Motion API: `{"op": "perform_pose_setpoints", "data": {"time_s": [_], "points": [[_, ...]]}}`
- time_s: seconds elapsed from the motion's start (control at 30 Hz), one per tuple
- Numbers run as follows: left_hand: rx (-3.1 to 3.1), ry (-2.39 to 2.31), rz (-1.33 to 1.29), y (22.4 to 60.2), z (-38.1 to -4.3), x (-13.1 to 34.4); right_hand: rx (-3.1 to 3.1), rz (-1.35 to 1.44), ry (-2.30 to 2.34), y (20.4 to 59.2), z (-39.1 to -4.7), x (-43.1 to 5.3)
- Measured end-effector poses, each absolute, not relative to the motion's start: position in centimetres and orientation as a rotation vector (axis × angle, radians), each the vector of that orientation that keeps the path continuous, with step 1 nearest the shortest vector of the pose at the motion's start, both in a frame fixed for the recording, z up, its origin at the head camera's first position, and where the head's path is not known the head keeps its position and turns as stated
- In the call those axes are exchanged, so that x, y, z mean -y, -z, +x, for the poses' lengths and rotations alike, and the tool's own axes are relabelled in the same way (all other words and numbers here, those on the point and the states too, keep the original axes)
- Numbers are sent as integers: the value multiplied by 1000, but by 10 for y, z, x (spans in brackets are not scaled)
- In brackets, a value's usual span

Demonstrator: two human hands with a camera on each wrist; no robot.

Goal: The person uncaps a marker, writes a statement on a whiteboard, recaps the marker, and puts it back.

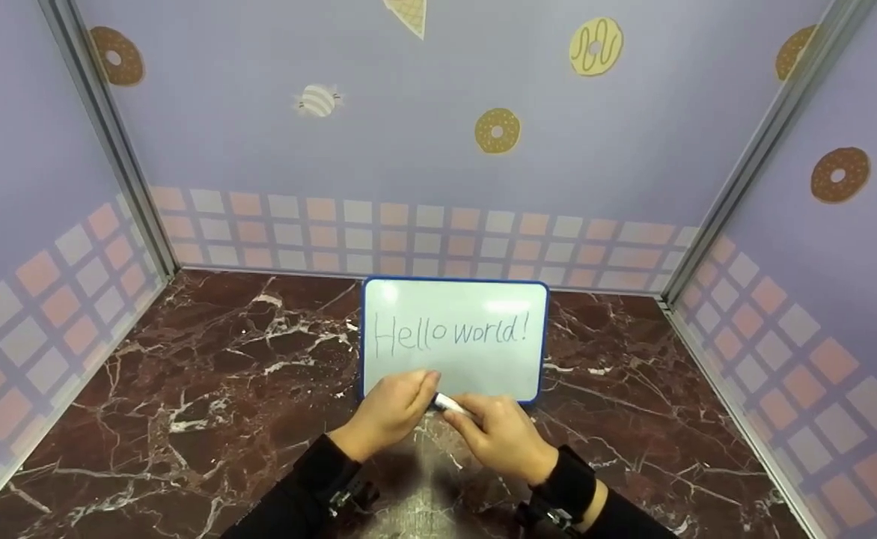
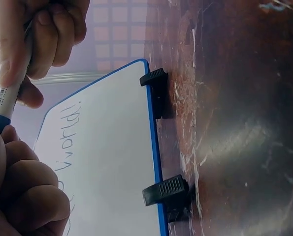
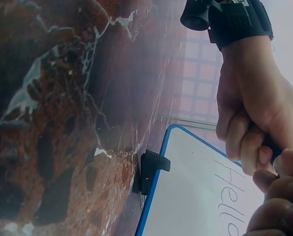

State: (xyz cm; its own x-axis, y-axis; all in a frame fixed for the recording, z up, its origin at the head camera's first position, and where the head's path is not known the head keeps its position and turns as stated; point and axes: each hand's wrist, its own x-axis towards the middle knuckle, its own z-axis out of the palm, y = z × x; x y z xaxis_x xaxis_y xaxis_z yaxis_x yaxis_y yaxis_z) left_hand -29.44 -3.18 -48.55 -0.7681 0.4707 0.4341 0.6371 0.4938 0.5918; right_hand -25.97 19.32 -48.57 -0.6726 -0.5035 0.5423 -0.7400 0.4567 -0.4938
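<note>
My two hands meet in front of a small whiteboard, holding a white marker (image 1: 450, 404) between them. The right hand (image 1: 502, 434) grips the marker's white barrel. Curled round the marker's other end is the left hand (image 1: 390, 408), which hides the tip; a dark blue band (image 2: 1, 122) shows beside its fingers in the left wrist view. The whiteboard (image 1: 476, 374) has a blue frame and stands propped up behind the hands, with "Hello world!" handwritten across it in thin dark strokes.
Black clip-like feet (image 2: 168, 191) hold the board's lower edge on the dark red marbled table (image 1: 206, 374). Behind it rises a lilac back wall (image 1: 408, 150) with donut and candy prints. Patterned side panels stand at left and right, joined by metal corner posts (image 1: 753, 157).
</note>
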Motion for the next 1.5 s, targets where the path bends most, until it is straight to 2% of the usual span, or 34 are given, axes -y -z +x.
{"op": "perform_pose_setpoints", "data": {"time_s": [0.37, 0.9, 1.2, 1.5], "points": [[2432, 1153, -991, 483, -300, 43, 2410, 1051, -1060, 483, -259, -191], [2362, 1156, -854, 481, -302, 73, 2456, 967, -1046, 483, -259, -202], [2371, 1132, -700, 484, -301, 103, 2441, 858, -1023, 483, -266, -236], [2390, 1146, -650, 486, -300, 114, 2494, 516, -1089, 480, -270, -298]]}}
